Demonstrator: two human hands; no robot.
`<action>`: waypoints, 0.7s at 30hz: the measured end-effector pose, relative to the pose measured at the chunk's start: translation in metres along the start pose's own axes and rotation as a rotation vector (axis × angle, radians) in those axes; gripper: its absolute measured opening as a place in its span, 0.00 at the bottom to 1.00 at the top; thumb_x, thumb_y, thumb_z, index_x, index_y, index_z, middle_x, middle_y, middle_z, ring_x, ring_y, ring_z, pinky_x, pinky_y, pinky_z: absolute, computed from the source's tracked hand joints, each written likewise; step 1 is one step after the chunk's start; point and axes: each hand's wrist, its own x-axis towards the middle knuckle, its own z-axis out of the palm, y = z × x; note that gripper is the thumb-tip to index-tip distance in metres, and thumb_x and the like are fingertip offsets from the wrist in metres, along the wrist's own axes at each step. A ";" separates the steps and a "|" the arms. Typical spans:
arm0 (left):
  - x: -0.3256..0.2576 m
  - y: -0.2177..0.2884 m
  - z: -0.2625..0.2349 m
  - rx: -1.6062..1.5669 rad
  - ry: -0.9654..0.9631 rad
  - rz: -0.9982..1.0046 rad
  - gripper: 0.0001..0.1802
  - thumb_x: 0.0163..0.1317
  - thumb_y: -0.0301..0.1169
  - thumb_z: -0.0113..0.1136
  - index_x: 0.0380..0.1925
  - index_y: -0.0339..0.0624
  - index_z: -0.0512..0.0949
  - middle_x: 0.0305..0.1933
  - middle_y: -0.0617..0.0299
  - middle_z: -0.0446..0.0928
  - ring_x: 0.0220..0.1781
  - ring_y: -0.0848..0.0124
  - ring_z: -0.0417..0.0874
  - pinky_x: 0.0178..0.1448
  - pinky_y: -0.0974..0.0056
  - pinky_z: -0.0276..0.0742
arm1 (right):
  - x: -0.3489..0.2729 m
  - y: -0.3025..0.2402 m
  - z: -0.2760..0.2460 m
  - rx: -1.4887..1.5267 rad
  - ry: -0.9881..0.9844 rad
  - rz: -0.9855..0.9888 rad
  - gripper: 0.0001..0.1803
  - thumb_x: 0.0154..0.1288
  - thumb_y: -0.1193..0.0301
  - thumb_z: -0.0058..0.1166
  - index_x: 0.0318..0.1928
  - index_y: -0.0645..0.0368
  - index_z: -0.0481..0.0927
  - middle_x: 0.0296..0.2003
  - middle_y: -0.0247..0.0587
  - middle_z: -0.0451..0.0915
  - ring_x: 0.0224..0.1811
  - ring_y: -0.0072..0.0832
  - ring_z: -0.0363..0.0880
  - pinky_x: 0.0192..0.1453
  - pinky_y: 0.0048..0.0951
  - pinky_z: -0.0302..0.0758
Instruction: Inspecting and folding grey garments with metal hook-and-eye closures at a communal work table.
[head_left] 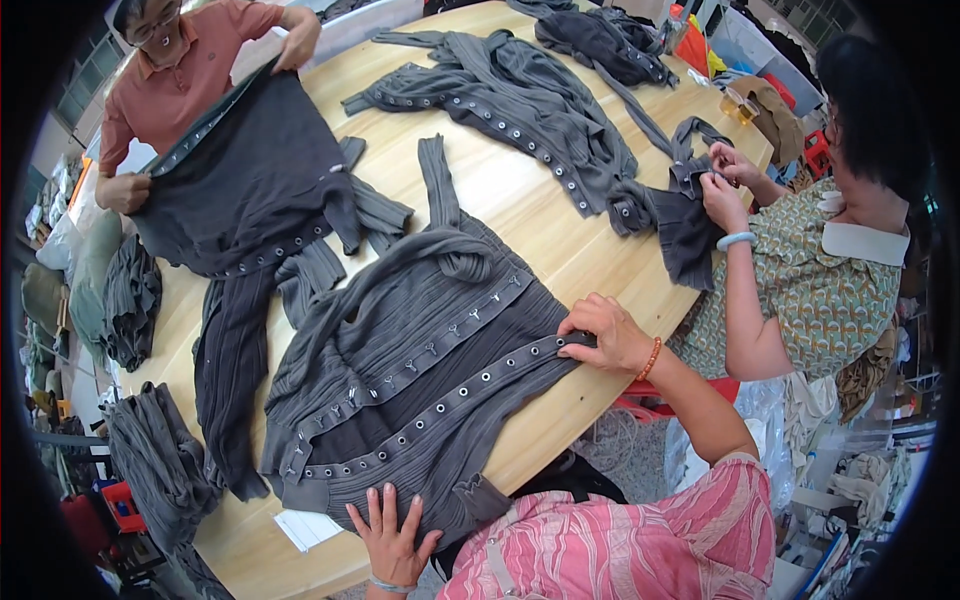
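Note:
In front of me on the table lies a dark grey ribbed cardigan [470, 350], spread open. One front edge carries a row of metal hooks and the other a row of metal eyelets. My right hand [606, 338] pinches the far right end of the eyelet edge between thumb and fingers. My left hand [388, 545] lies flat with fingers spread on the near left part of the cardigan. One sleeve is folded across its upper side, and another sleeve points away up the table.
On the pale wooden table [560, 440] lie more dark grey knits [500, 90], some bunched at the left edge [160, 450]. Across at left, a co-worker holds up a dark garment [250, 180]; another at right handles a garment [685, 225]. White paper [308, 530] lies near the left edge.

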 end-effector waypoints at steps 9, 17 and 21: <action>-0.022 0.004 -0.034 -0.357 0.180 -0.098 0.28 0.56 0.37 0.68 0.57 0.40 0.76 0.61 0.51 0.74 0.62 0.49 0.73 0.66 0.45 0.62 | -0.009 -0.004 -0.031 0.161 -0.225 0.062 0.07 0.56 0.69 0.66 0.35 0.57 0.85 0.28 0.40 0.79 0.31 0.38 0.78 0.36 0.34 0.74; 0.016 -0.051 -0.039 0.009 0.292 -0.236 0.27 0.51 0.26 0.66 0.55 0.42 0.76 0.49 0.52 0.75 0.57 0.51 0.72 0.65 0.47 0.61 | 0.008 -0.027 -0.042 0.427 -0.039 0.083 0.06 0.62 0.75 0.58 0.39 0.63 0.82 0.32 0.41 0.82 0.36 0.29 0.81 0.43 0.28 0.76; 0.013 -0.054 -0.042 -0.097 0.287 -0.286 0.13 0.48 0.22 0.64 0.36 0.41 0.76 0.40 0.52 0.71 0.51 0.51 0.71 0.60 0.49 0.62 | 0.017 -0.014 -0.014 0.766 -0.025 0.320 0.06 0.66 0.76 0.56 0.42 0.63 0.80 0.33 0.33 0.82 0.35 0.19 0.78 0.40 0.23 0.75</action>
